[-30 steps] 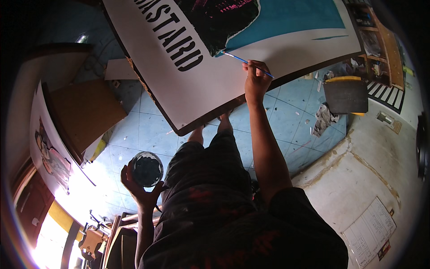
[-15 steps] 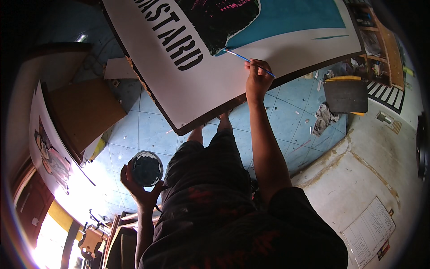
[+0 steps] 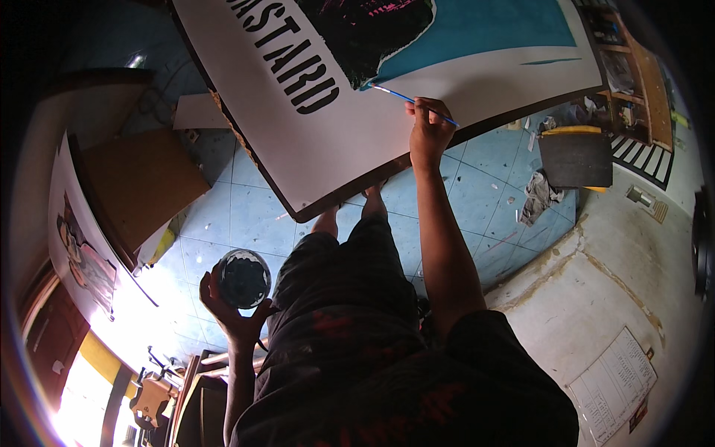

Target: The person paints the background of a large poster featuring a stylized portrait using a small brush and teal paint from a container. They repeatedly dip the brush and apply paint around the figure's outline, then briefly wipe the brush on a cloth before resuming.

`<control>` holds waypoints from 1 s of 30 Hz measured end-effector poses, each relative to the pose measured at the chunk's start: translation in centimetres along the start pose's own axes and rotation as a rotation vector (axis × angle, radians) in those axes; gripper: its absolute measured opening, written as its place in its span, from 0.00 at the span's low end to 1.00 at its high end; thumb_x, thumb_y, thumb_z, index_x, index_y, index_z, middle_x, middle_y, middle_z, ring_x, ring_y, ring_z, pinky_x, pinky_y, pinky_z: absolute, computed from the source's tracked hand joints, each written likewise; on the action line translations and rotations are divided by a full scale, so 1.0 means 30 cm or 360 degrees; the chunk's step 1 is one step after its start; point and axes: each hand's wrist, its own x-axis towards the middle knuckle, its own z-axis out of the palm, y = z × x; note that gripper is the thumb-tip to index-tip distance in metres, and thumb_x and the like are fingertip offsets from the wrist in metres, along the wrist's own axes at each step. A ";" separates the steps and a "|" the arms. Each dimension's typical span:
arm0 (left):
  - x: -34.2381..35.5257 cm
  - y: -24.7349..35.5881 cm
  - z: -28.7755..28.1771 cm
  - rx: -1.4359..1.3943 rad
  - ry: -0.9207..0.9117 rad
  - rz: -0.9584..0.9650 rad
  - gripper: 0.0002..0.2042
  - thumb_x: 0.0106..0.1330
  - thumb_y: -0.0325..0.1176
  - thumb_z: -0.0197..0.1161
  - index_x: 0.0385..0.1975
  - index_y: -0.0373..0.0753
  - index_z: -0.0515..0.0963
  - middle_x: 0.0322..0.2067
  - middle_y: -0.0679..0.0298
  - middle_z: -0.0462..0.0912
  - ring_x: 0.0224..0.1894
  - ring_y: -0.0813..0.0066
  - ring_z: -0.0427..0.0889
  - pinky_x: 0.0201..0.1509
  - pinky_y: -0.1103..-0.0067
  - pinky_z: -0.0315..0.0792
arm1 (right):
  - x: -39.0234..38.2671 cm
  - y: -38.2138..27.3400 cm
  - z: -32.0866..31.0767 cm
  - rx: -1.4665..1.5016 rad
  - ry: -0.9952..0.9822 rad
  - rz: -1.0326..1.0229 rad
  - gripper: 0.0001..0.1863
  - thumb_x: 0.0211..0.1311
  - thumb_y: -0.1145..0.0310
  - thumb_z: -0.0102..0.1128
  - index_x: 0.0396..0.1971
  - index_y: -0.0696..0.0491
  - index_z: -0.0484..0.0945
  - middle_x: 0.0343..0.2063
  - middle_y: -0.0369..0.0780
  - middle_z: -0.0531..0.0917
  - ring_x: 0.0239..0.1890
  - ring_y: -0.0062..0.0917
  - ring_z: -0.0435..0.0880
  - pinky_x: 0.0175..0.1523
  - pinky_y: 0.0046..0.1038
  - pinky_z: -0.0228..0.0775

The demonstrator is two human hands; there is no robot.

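A slim blue paintbrush (image 3: 406, 97) is pinched in my right hand (image 3: 431, 134). Its tip touches the large white painting (image 3: 357, 141) where the black painted shape (image 3: 372, 41) comes to a lower point, at the edge of the teal paint (image 3: 491, 33). Black stencil-style lettering (image 3: 290, 63) runs along the left of the sheet. Down at my left side, my left hand (image 3: 231, 309) is wrapped round a round cup of dark paint (image 3: 243, 279), with pale smears inside its rim.
Pale blue floor tiles (image 3: 231, 216) carry paint specks and scraps. To the right are a dark box (image 3: 575, 159), a crumpled grey rag (image 3: 538, 197) and a wooden shelf (image 3: 648, 89). A brown board (image 3: 141, 186) and another picture (image 3: 82, 253) stand at the left.
The brush tip has shifted very slightly left and down along the edge of the painted shape. My left hand with the cup stays nearly in place.
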 end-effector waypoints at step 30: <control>0.001 0.003 0.000 0.0018 -0.0031 0.0016 0.57 0.41 0.34 0.79 0.67 0.37 0.42 0.65 0.44 0.56 0.67 0.52 0.59 0.69 0.61 0.59 | 0.011 -0.001 -0.003 0.0017 -0.0042 0.0000 0.02 0.61 0.79 0.58 0.32 0.62 0.78 0.29 0.43 0.84 0.31 0.27 0.86 0.40 0.27 0.80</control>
